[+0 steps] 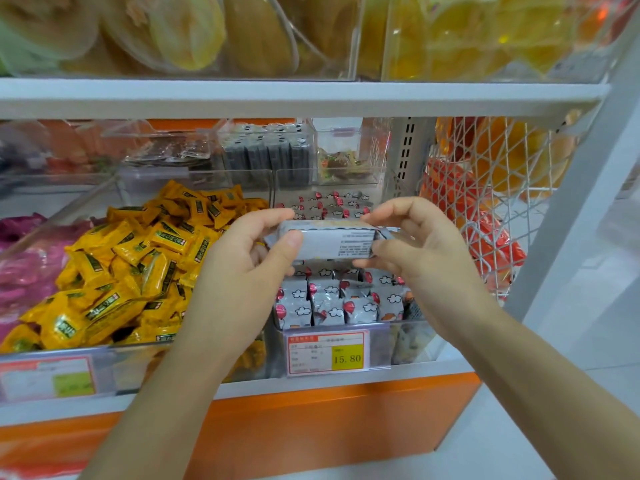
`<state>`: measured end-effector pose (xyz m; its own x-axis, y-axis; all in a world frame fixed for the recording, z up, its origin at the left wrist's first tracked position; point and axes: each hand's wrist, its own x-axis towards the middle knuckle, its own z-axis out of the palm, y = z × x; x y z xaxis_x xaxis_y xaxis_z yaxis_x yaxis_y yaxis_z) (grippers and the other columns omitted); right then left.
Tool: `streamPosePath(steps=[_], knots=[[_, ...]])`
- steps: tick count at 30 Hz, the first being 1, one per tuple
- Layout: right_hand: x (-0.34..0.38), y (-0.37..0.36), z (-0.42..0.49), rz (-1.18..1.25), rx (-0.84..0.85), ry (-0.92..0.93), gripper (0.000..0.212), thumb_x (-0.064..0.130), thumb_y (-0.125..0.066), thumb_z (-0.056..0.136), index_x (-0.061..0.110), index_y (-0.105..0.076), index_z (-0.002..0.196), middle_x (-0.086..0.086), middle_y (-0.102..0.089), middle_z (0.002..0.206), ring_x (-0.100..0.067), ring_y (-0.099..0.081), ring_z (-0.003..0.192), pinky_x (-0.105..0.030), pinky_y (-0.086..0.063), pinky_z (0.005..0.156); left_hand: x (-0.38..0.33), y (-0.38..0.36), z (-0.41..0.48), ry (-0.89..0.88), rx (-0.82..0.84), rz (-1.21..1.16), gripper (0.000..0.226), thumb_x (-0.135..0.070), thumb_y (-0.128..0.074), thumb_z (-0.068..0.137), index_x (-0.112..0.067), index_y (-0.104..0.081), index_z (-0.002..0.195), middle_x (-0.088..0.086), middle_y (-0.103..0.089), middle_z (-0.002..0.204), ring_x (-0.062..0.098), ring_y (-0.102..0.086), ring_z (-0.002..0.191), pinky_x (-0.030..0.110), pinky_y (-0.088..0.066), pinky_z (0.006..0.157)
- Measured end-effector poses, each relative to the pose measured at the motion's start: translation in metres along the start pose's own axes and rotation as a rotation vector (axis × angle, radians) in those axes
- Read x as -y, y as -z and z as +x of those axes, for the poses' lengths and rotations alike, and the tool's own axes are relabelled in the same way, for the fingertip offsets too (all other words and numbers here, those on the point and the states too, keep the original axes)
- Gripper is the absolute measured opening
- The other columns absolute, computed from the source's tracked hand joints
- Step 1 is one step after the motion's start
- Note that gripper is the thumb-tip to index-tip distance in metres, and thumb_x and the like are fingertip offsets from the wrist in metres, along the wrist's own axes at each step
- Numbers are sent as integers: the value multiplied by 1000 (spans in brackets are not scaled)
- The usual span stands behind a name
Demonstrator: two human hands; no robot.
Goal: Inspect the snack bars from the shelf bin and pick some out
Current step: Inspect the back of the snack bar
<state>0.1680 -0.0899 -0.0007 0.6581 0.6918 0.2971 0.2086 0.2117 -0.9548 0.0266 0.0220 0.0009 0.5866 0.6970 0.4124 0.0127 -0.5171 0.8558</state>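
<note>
A grey-white wrapped snack bar (332,242) is held level above the clear shelf bin (412,337), its printed back side facing me. My left hand (252,258) grips its left end with thumb in front and fingers behind. My right hand (412,240) pinches its right end. Below it the bin is filled with several matching bars (332,303) with red balloon and cloud prints, standing in rows. More of them show behind the held bar.
A price tag reading 15.80 (329,353) hangs on the bin front. Yellow-wrapped snacks (138,268) fill the bin to the left, pink packs (24,268) further left. A white wire basket (491,199) with red packs stands right. An upper shelf (311,97) hangs overhead.
</note>
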Motion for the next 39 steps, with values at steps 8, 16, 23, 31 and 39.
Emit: streamPosePath(steps=[8,16,23,31,39], knots=[[1,-1,-1,-133,-45,80,10,17,-68,82,27,-72,80,16,-71,80,2,-64,76,-12,-49,65,-5,1,-1,13,26,-44,21,-20,-60,85,-32,-60,102,-2,-66,75,1,-62,60,12,-47,51],[2,-4,-4,-198,-109,170,12,18,-69,81,18,-69,69,14,-66,69,3,-58,67,-9,-45,63,-7,-2,-5,-17,43,7,4,-29,-59,73,-26,-60,76,-3,-57,69,18,-58,64,39,-54,59],[2,-5,-4,-169,-55,157,11,15,-69,81,18,-71,70,12,-68,70,3,-60,69,-12,-47,64,-1,0,1,33,14,-77,15,-25,-55,75,-22,-60,61,-8,-60,62,4,-55,49,18,-46,45],[0,-4,-1,-40,-105,-22,22,20,-62,88,3,-68,74,-4,-69,76,-17,-67,64,-32,-58,62,-2,-1,-3,-100,82,115,27,-35,-63,76,-47,-54,98,-20,-57,77,-4,-53,68,10,-46,61],[-1,-13,-4,241,64,-134,41,13,-58,91,17,-48,130,-15,-62,115,-20,-70,83,-36,-55,87,2,-6,3,-242,-27,409,22,-44,-43,85,-42,-54,104,-27,-51,77,-6,-41,79,9,-34,65]])
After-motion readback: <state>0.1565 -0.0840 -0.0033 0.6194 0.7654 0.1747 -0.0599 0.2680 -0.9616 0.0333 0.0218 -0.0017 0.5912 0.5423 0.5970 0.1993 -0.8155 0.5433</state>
